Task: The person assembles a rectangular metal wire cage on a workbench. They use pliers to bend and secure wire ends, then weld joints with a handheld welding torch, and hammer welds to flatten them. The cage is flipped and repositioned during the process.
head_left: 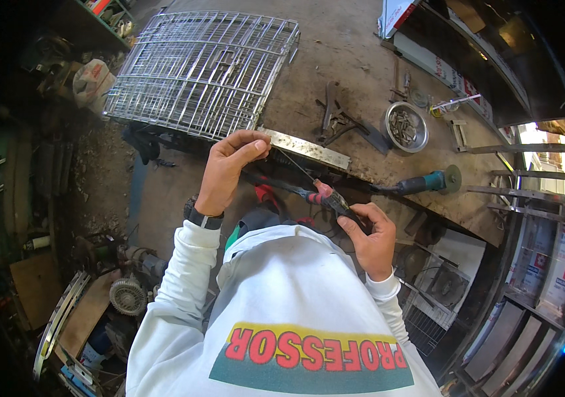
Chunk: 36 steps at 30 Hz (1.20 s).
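Note:
My right hand (370, 237) is closed around the black handle of a red-and-black welding electrode holder (330, 198) in front of my chest. A thin welding rod (297, 165) runs from its jaw up and left to my left hand (233, 164). Thumb and fingers of the left hand are pinched together at the rod's far end. Just beyond them, a flat silvery metal bar (312, 151) lies along the near edge of the worktable (362, 73). A stack of wire grid panels (196, 73) rests on the table beyond the left hand.
A metal bowl (423, 137) of small metal pieces stands at the right, near dark metal tools (332, 112). Nearer lies a teal angle grinder (423, 183). A metal rack (527, 173) stands far right. Machine parts (128, 295) crowd the floor at lower left.

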Tool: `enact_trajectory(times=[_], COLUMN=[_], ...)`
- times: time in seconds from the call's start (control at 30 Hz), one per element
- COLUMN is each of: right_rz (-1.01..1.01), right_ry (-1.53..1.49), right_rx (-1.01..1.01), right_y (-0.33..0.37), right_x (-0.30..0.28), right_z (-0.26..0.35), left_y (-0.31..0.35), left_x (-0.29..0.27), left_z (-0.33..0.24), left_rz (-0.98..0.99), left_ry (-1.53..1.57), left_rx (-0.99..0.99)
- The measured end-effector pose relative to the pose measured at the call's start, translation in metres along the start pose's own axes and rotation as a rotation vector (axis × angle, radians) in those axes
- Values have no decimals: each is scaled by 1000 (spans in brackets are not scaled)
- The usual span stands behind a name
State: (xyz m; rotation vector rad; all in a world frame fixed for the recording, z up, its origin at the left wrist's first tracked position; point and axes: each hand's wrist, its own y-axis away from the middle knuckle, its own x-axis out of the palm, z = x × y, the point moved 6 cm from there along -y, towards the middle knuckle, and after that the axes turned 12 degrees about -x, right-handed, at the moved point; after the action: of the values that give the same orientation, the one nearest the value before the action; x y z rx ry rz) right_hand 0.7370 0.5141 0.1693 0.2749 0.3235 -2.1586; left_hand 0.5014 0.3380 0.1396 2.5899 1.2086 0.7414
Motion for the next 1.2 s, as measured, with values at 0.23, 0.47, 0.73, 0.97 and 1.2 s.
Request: enact_trajectory(times=[0.23, 0.47, 0.73, 0.97, 1.2], right_rz=[20, 49, 108, 121, 134], right_ry=[-8, 42, 143, 162, 141], right_rx=[3, -46, -92, -120, -58], right_y=[4, 5, -4, -3, 0], right_x=[2, 5, 3, 2, 5], right_z=[0, 7, 19, 24, 23], left_y=[4, 8, 23, 32, 32], left_x=[-3, 2, 40, 37, 36], left_z=[-4, -4, 23, 21, 31], left_rz=[-56, 28, 225, 238, 241], left_ry=[-166, -293, -466, -307, -217], left_rx=[27, -15, -127, -189, -217])
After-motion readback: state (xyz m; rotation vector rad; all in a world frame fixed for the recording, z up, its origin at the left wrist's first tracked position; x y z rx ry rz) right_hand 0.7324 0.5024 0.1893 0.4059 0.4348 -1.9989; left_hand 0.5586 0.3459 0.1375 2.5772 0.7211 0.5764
